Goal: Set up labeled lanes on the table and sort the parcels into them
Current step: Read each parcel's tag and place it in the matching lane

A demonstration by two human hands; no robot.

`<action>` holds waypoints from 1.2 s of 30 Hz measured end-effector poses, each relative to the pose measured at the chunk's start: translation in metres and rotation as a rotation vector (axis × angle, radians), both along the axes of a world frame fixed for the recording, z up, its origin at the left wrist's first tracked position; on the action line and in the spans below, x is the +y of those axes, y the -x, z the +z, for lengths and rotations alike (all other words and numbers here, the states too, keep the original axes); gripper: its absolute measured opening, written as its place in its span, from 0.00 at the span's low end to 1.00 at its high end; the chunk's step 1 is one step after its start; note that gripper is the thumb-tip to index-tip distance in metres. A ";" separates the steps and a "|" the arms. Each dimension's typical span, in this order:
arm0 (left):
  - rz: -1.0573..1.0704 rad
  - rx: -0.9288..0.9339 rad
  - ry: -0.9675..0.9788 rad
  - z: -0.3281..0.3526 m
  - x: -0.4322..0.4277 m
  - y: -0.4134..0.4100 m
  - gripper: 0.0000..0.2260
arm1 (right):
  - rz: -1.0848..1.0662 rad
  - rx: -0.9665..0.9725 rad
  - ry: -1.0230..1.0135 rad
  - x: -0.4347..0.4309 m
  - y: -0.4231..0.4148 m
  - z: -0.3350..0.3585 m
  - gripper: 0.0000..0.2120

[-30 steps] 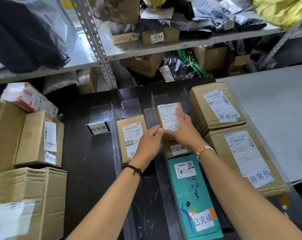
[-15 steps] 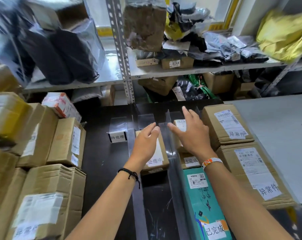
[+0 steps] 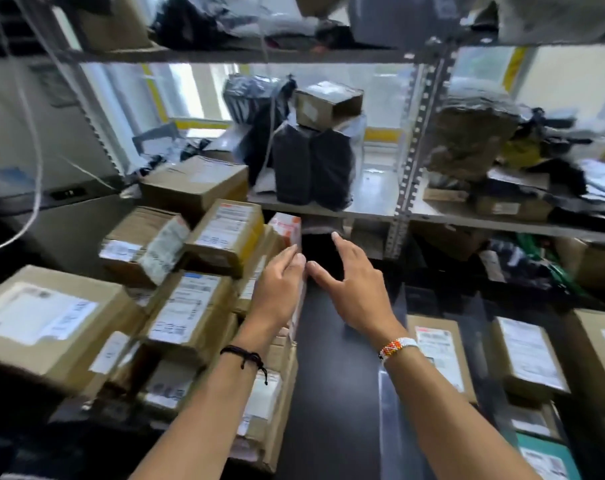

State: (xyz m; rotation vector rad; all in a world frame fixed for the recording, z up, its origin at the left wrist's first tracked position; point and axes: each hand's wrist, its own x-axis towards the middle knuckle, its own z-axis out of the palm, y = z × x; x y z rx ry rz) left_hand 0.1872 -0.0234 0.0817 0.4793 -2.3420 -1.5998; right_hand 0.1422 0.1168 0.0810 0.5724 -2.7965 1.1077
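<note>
Hovering hands (image 3: pixel 277 289) (image 3: pixel 354 294) hold nothing beside stacked parcels (image 3: pixel 197 306); shelf (image 3: pixel 375 199) holds black bags (image 3: pixel 311 168).

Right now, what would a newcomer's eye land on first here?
Two bare arms stretch forward at centre, the left hand and right hand open and empty over the dark table. Left of them rises a jumbled pile of cardboard parcels; behind, a metal shelf holds black bags.

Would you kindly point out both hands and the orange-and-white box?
left hand (image 3: pixel 278 289): head view, back of hand.
right hand (image 3: pixel 358 292): head view, back of hand.
orange-and-white box (image 3: pixel 285 227): head view, visible face.
</note>
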 end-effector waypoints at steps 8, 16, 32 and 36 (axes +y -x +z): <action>0.157 -0.022 0.146 0.023 -0.121 -0.010 0.20 | 0.126 -0.232 0.164 -0.119 0.002 -0.003 0.39; 0.137 -0.152 0.373 0.027 -0.182 0.039 0.25 | 0.057 -0.473 0.366 -0.184 0.037 -0.019 0.37; 0.088 0.217 -0.138 0.031 -0.166 0.053 0.18 | 0.036 -0.524 0.996 -0.138 0.043 0.000 0.27; -0.084 0.209 -0.342 0.048 -0.133 0.053 0.32 | 0.036 -0.432 1.032 -0.091 0.034 0.019 0.28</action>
